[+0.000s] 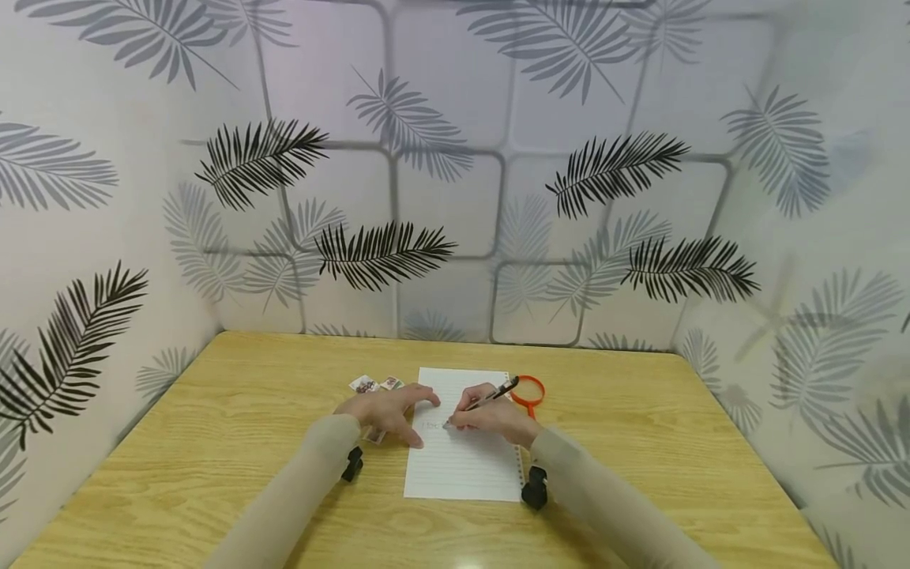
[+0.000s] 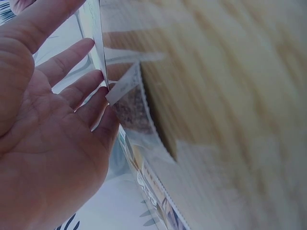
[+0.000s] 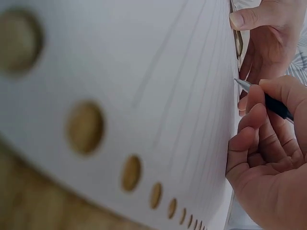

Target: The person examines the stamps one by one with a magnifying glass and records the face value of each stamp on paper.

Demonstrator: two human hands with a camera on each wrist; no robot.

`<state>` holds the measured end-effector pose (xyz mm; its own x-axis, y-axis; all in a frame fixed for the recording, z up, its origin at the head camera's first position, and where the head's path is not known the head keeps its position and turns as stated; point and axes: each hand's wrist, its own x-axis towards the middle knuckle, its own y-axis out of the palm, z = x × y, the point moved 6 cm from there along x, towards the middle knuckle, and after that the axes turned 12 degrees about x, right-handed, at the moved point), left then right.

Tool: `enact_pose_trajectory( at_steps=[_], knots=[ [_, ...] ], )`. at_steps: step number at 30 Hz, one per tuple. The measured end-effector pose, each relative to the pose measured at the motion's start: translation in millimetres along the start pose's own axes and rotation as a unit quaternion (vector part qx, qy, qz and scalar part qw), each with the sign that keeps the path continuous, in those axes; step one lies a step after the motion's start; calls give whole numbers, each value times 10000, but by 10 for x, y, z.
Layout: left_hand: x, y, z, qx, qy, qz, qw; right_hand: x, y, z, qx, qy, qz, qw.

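A lined sheet of paper (image 1: 462, 474) with punched holes down its right edge lies on the table. My right hand (image 1: 494, 416) pinches a dark pen (image 1: 498, 391), its silver tip touching the page beside a short line of faint handwriting. In the right wrist view the pen (image 3: 276, 106) sits between thumb and fingers, the other fingers curled beneath. My left hand (image 1: 387, 409) rests at the sheet's left edge, fingers spread and fairly straight. Under and beside it lie several small stamp-like pictures (image 1: 365, 384); one stamp (image 2: 134, 110) with a perforated edge shows near the fingers in the left wrist view.
An orange-red magnifying glass (image 1: 543, 389) lies just right of the sheet, its handle partly behind my right hand. The wooden table (image 1: 640, 442) meets leaf-patterned walls (image 1: 448, 197) at the back and sides. Dark wrist devices (image 1: 535, 487) sit under both forearms.
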<state>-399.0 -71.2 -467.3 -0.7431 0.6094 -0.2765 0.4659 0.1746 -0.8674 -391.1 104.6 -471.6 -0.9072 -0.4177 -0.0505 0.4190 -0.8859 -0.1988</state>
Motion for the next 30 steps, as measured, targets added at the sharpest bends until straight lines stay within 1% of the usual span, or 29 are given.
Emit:
enact_pose_trajectory(
  at_steps=[4,10,15,20,25,30],
  knots=[
    [-2,-12,-3,-19,-16,-5,10000,12,-6,-5,-76,37,-127,9999],
    [3,-19,-2,15,11,-20,10000,32,-34,-37,-135,215,-400,9989],
    [11,-21,8,46,36,-20,10000,45,-33,-36,-159,266,-523,9981],
    [14,-15,17,38,31,4,10000,57,-30,-38,-89,245,-499,9984],
    [9,-4,12,26,34,34,10000,18,-62,-34,-22,246,-489,9985],
    [7,-2,-3,22,73,26,10000,-15,-93,-44,-82,212,-431,9988]
  ],
)
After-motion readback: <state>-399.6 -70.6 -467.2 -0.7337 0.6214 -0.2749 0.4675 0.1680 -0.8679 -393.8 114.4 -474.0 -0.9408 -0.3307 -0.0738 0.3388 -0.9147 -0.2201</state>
